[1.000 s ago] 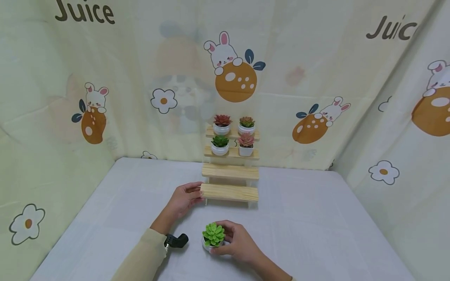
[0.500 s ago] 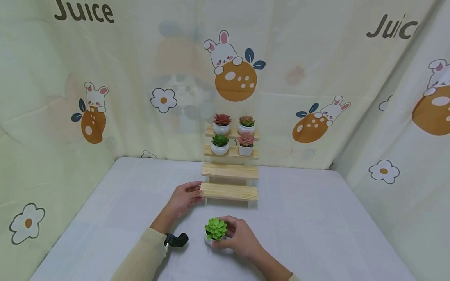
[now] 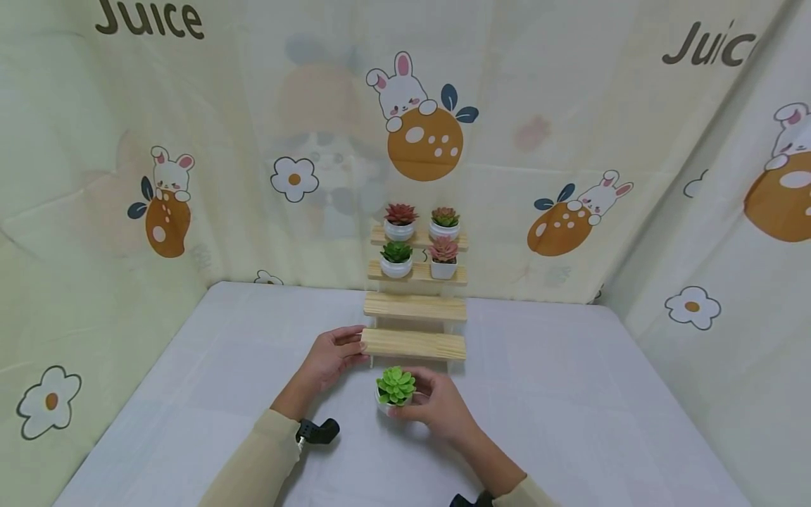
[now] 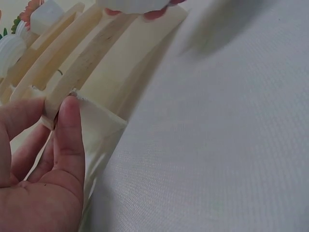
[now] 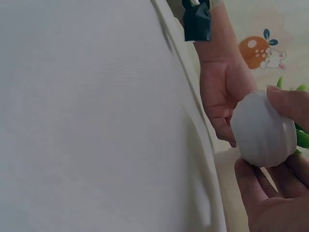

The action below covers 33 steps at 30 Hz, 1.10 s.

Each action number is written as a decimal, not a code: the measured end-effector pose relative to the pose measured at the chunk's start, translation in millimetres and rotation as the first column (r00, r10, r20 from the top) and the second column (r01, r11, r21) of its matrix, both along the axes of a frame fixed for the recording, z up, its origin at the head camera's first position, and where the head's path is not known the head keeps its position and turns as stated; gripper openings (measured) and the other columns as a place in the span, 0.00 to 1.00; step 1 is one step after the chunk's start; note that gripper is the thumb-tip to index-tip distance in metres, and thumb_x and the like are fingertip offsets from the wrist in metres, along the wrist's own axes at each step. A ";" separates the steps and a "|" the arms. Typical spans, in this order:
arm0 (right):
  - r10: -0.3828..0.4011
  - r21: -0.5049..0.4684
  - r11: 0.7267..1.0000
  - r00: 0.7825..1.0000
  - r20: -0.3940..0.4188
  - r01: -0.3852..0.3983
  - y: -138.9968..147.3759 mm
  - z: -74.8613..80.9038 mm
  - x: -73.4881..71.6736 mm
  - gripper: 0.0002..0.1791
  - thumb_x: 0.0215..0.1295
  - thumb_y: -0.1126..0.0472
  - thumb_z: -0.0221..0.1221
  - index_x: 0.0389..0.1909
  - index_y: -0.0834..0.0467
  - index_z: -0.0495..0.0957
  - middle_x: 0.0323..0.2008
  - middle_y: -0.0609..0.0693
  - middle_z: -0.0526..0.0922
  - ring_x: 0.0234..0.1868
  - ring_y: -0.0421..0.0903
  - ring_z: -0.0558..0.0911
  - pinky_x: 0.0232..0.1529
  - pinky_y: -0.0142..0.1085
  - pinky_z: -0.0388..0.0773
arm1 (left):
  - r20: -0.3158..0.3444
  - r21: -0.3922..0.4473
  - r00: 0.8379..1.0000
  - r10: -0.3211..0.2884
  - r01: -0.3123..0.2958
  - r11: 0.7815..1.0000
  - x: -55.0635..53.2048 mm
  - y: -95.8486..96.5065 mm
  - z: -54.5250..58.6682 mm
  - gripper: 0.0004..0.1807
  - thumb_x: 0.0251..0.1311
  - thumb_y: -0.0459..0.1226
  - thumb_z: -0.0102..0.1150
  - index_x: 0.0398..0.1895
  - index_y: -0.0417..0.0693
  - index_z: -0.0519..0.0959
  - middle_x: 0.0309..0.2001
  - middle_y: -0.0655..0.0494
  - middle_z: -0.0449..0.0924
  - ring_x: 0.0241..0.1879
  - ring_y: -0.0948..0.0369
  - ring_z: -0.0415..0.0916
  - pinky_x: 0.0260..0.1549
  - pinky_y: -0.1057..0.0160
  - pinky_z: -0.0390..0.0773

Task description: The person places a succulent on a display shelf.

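My right hand (image 3: 440, 407) grips a small white pot with a bright green succulent (image 3: 395, 384), just in front of the lowest step of the wooden tiered plant stand (image 3: 415, 343). The right wrist view shows the pot's white base (image 5: 260, 130) facing the camera, clear of the table, with thumb and fingers around its side. At the stand's left end, my left hand (image 3: 328, 360) pinches the end of the bottom board. Up close in the left wrist view, the left thumb and fingers lie on either side of that board's end (image 4: 57, 104).
On the upper two steps stand a red succulent (image 3: 400, 222), a green-and-red one (image 3: 445, 224), a dark green one (image 3: 395, 259) and a pink one (image 3: 443, 259), all in white pots. A white cloth covers the table (image 3: 557, 401). Behind hangs a printed curtain (image 3: 253, 232).
My right hand has raised the green succulent's pot and carried it forward and slightly right, close to the stand. The left hand stays at the bottom board's end.
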State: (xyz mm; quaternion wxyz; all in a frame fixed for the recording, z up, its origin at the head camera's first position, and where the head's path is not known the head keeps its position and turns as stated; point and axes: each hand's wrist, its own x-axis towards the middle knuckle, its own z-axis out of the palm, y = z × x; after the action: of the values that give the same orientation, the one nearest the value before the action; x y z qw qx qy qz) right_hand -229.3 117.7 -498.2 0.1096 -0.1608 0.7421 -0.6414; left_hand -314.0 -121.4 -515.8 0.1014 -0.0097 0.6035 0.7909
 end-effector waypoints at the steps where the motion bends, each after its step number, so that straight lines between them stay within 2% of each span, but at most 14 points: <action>1: -0.012 0.007 1.000 1.000 -0.005 0.012 0.3 0.7 -1.4 0.35 0.49 0.66 0.78 0.60 0.65 0.78 0.57 0.61 0.84 0.53 0.43 0.85 0.54 0.29 0.85 | -0.001 0.002 1.000 0.000 0.000 1.000 0.0 0.5 0.0 0.26 0.66 0.20 0.57 0.68 0.29 0.70 0.47 0.48 0.81 0.42 0.60 0.83 0.42 0.66 0.89; 11: -0.082 -0.007 0.997 0.996 -0.019 0.082 -2.7 11.9 -21.1 0.37 0.49 0.64 0.79 0.64 0.58 0.78 0.61 0.58 0.82 0.60 0.48 0.83 0.60 0.32 0.83 | -0.009 -0.001 1.000 -0.012 0.012 1.000 0.9 -0.1 1.4 0.27 0.67 0.21 0.56 0.69 0.28 0.69 0.48 0.48 0.82 0.41 0.61 0.83 0.42 0.66 0.89; 18: -0.123 -0.028 0.992 0.992 -0.012 0.123 -6.1 23.5 -33.8 0.36 0.50 0.67 0.77 0.64 0.59 0.79 0.62 0.58 0.82 0.60 0.48 0.83 0.59 0.33 0.84 | -0.008 -0.004 1.000 -0.013 0.013 1.000 1.3 -0.6 1.3 0.26 0.67 0.21 0.56 0.69 0.29 0.69 0.48 0.49 0.82 0.41 0.62 0.83 0.43 0.66 0.89; 25: -0.204 -0.016 0.979 0.979 -0.021 0.204 -11.0 27.3 -47.7 0.34 0.49 0.63 0.79 0.60 0.59 0.81 0.59 0.56 0.84 0.60 0.49 0.83 0.60 0.35 0.84 | 0.001 -0.010 1.000 -0.002 0.002 1.000 1.2 0.1 2.5 0.26 0.67 0.21 0.56 0.69 0.29 0.70 0.47 0.49 0.81 0.41 0.62 0.83 0.43 0.65 0.89; 33: -0.255 0.020 0.966 0.964 -0.071 0.257 -12.2 45.0 -62.8 0.34 0.48 0.57 0.80 0.59 0.54 0.82 0.58 0.52 0.84 0.60 0.47 0.83 0.64 0.40 0.82 | 0.008 -0.001 1.000 -0.019 0.019 1.000 1.7 -1.2 2.4 0.26 0.67 0.22 0.57 0.69 0.29 0.70 0.48 0.48 0.82 0.42 0.61 0.83 0.43 0.65 0.89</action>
State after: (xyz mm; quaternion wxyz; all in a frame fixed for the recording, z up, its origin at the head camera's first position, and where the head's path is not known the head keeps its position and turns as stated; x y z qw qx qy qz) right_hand -292.1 105.4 -453.3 0.0029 -0.0839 0.7693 -0.6333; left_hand -312.3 -122.6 -513.4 0.1113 -0.0070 0.6035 0.7895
